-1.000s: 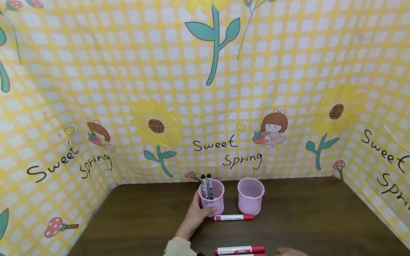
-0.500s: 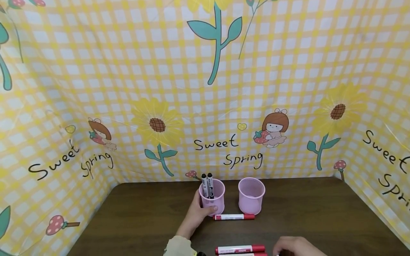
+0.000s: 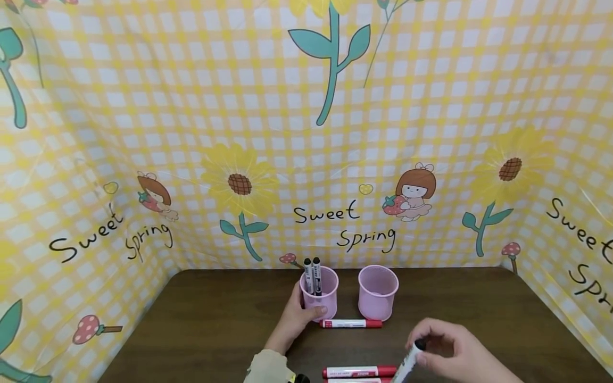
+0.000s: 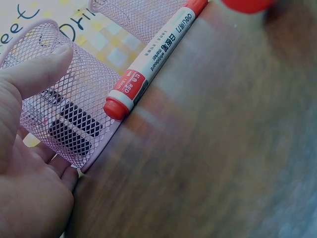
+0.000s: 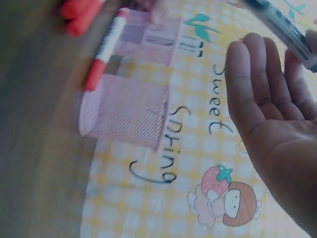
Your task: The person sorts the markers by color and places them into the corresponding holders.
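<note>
My left hand grips a pink mesh pen cup from its left side, thumb across the front. Two black-capped markers stand in that cup, leaning to its left. In the left wrist view the thumb lies against the mesh. At the front right, my right hand pinches a whiteboard marker, tilted with its black cap up; its lower end is cut off by the frame. The right wrist view shows this marker above the fingers.
To the right stands a second pink mesh cup. One red whiteboard marker lies crosswise before the cups. More red markers lie at the bottom edge. A checked cloth hangs behind the dark wooden table.
My right hand has come up into view from the bottom edge, bringing a black-capped marker with it. The left hand stays on its cup; the view has shifted slightly.
</note>
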Demonstrator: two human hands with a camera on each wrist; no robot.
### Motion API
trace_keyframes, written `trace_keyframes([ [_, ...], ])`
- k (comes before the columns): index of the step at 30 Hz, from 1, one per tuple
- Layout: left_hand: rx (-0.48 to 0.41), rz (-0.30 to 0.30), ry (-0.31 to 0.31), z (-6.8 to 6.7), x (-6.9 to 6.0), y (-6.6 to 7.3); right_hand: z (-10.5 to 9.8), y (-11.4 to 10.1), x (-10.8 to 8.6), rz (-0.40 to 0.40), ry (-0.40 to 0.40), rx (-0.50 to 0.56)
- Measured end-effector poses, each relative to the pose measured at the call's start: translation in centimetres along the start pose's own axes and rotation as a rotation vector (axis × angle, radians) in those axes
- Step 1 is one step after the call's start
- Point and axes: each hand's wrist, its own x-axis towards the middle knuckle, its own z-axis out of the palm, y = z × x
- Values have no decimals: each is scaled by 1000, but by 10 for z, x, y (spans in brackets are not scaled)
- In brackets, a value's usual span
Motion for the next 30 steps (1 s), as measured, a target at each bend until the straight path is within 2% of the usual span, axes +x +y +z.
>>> trace_keyframes([
  [5, 9, -8, 9, -2, 0, 0, 6, -9, 28, -7, 122, -13],
  [10, 18, -26, 8, -3, 0, 0, 13, -10, 63, -65, 276, -29],
  [15, 15, 11, -1, -3, 0, -3, 21, -8, 100, 18, 479, -92],
  [17, 11, 23, -3, -3, 0, -3, 23, -6, 114, 69, 529, -96],
  [21, 14, 15, -4, -2, -1, -2, 26, 4, 140, 149, 581, -97],
  [27, 21, -3, -2, -2, -2, 0, 36, 28, 171, 156, 605, -93],
  [30, 15, -14, 1, -2, -2, 1, 43, 43, 181, 189, 594, -114],
])
